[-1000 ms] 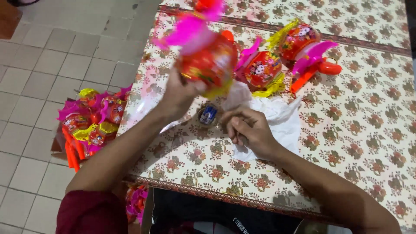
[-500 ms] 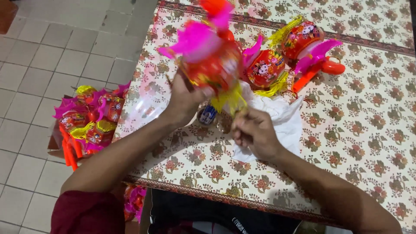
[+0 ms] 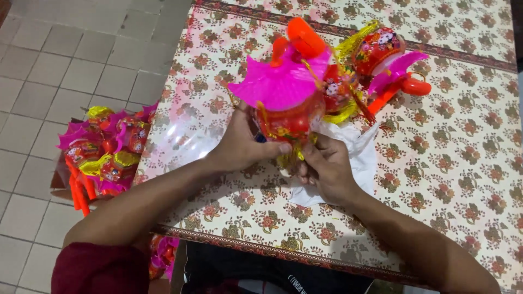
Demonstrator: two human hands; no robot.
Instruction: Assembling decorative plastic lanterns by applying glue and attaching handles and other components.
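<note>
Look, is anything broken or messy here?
Nothing looks broken. The left hand and right hand hold a red lantern over white plastic. More lanterns sit heaped beside the table.

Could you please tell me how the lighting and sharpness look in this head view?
Head view: bright glare patch on the glossy floral tablecloth beside the left hand; red plastic lantern with pink fan top and right hand reasonably sharp; right edge darkens.
</note>
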